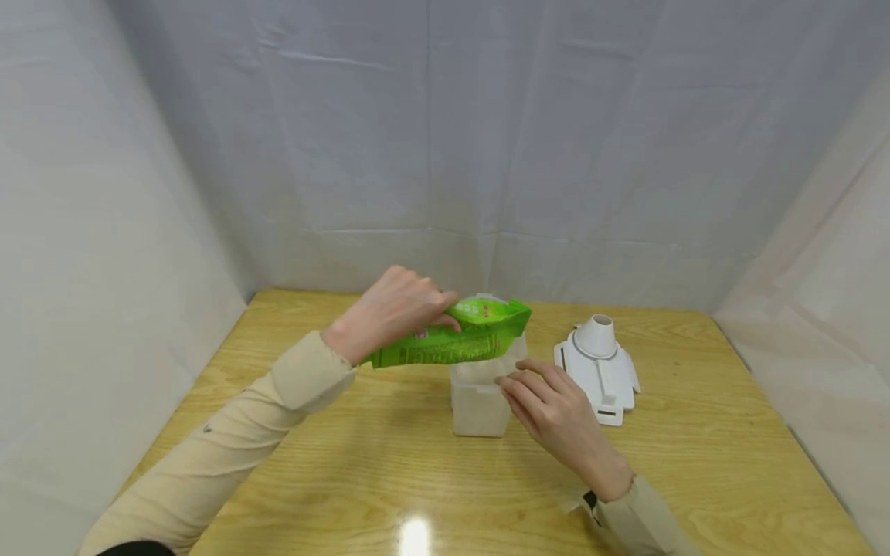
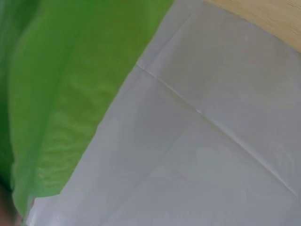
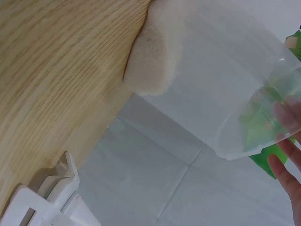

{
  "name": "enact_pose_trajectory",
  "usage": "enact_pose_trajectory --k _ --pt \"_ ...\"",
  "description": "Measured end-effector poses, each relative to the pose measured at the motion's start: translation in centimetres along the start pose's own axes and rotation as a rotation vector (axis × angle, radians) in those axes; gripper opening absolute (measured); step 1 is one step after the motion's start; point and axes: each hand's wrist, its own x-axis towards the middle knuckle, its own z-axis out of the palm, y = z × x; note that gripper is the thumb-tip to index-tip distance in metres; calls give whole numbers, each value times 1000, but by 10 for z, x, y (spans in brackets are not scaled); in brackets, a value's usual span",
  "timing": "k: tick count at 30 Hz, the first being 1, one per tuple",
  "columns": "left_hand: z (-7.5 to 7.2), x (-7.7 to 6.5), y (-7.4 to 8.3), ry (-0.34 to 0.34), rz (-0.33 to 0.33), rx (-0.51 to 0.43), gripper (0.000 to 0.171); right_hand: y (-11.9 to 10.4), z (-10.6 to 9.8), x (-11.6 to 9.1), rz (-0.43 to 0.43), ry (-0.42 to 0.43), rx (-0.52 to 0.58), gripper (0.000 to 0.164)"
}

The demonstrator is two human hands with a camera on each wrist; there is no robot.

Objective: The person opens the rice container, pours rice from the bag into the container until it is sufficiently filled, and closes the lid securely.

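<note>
My left hand (image 1: 392, 310) grips a green printed bag (image 1: 452, 344), held sideways with its far end over a translucent plastic container (image 1: 480, 415). The bag (image 2: 70, 94) fills the left part of the left wrist view. The container stands upright on the table. Pale, fine contents (image 3: 148, 61) lie at its bottom in the right wrist view. My right hand (image 1: 556, 413) is at the container's right side, fingers extended at the rim. Some of its fingers (image 3: 282, 176) show next to the rim, one behind the clear wall. The bag's mouth is not clearly visible.
A white plastic lid-like piece with a cone-shaped spout (image 1: 596, 337) lies on the wooden table (image 1: 334, 463), right of the container. Pale sheeting (image 1: 431, 154) hangs behind the table and at both sides.
</note>
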Motion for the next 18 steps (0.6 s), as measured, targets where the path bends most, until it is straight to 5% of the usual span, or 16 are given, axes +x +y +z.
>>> enact_pose_trajectory --k 18 --pt "-5 9 -6 -48 45 -13 34 1 1 1 -11 22 9 29"
